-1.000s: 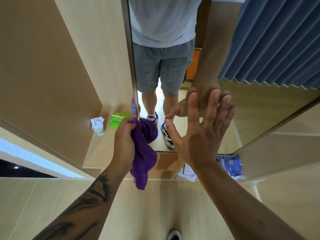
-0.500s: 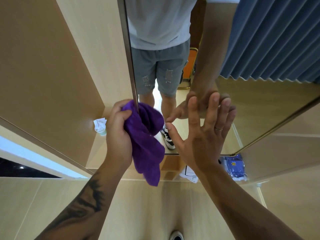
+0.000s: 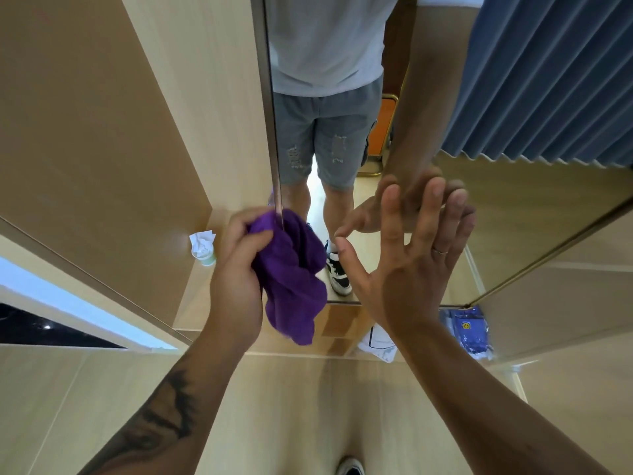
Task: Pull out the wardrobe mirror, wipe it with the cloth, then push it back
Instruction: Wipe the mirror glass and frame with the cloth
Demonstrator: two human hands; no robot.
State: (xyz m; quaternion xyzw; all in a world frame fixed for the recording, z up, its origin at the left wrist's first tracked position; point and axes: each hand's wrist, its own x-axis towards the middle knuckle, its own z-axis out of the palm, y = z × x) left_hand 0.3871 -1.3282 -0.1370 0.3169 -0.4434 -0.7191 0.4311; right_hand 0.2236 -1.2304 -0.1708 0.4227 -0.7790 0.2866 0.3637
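Left hand (image 3: 236, 269) grips the soft cloth (image 3: 291, 272) at the mirror (image 3: 428, 97) frame's left edge; right hand (image 3: 407, 265) presses flat, fingers spread. Glass looks slippery, fragile; better held by its frame.

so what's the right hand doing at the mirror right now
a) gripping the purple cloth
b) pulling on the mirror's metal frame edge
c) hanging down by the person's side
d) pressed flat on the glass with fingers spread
d: the right hand lies open against the mirror, fingers spread and meeting their own reflection, while the left hand grips the purple cloth at the mirror's left edge.
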